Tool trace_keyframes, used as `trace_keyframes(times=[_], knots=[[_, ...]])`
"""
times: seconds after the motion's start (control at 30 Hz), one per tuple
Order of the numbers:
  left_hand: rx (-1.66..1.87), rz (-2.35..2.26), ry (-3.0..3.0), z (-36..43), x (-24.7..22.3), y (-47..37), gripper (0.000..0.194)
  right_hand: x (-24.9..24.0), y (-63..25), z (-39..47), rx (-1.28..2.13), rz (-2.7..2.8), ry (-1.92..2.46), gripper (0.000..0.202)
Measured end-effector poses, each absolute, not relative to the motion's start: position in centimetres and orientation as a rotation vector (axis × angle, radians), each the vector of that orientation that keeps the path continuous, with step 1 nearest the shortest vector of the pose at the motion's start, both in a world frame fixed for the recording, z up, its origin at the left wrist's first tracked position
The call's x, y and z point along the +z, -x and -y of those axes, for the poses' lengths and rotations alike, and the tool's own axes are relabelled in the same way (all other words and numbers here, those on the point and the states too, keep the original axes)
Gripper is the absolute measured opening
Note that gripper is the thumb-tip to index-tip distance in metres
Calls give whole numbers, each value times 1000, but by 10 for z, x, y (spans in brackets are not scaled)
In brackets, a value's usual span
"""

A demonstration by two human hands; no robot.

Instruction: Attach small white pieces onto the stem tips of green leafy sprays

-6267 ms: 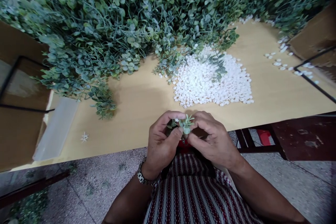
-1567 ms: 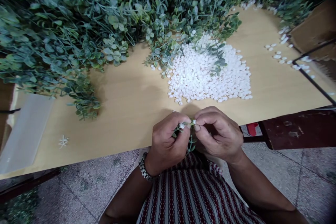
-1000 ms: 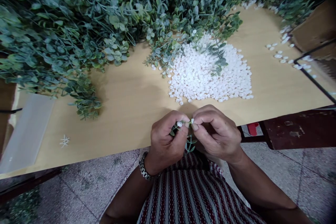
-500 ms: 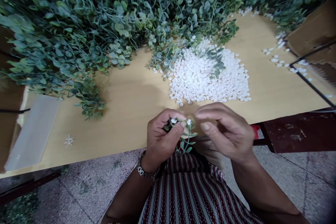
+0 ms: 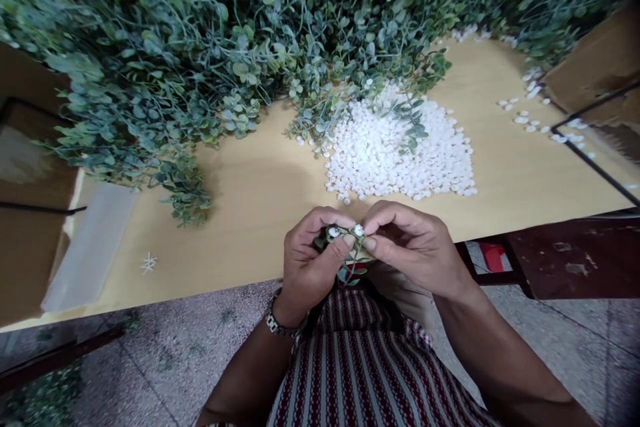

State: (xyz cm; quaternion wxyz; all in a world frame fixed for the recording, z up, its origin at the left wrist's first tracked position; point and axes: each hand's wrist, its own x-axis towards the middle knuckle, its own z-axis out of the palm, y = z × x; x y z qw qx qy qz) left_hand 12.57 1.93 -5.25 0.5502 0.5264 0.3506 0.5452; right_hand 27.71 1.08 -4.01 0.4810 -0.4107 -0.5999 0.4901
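Observation:
Between my hands, over the table's front edge, is a small artificial leafy sprig (image 5: 345, 273) with two white bead-like pieces (image 5: 359, 230) showing on it. My left hand (image 5: 315, 253) pinches the sprig between thumb and forefinger; a watch is on that wrist. Thumb and forefinger of my right hand (image 5: 415, 247) close at the right-hand white piece and the leaves beside it. My fingers hide part of the stem. Just beyond them lies a wide pile of small white pieces (image 5: 395, 153), with a leafy tip resting on it.
A thick mass of artificial greenery (image 5: 225, 33) covers the back of the table (image 5: 265, 180). A translucent strip (image 5: 95, 247) and a few small white sticks (image 5: 149, 263) lie at left. Cardboard boxes with black wire (image 5: 595, 103) flank both sides. Loose white pieces are scattered at right.
My right hand has moved left and closed its fingers at the sprig's right-hand white piece, from being apart beside it. My left hand keeps its pinch. The view has shifted slightly.

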Motion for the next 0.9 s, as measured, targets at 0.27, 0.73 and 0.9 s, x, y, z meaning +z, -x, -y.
trace_keyframes(times=[0.27, 0.73, 0.9], knots=[[1526, -1086, -1861, -19, -43, -115, 33, -40, -271, -11, 1148, 1398, 1020, 16], [1220, -1200, -2259, -4, -33, -107, 16, -51, -254, -4, 1018, 1526, 995, 14], [1379, -1182, -2056, -5, -37, -103, 17, -42, -272, -23, 536, 1864, 988, 12]])
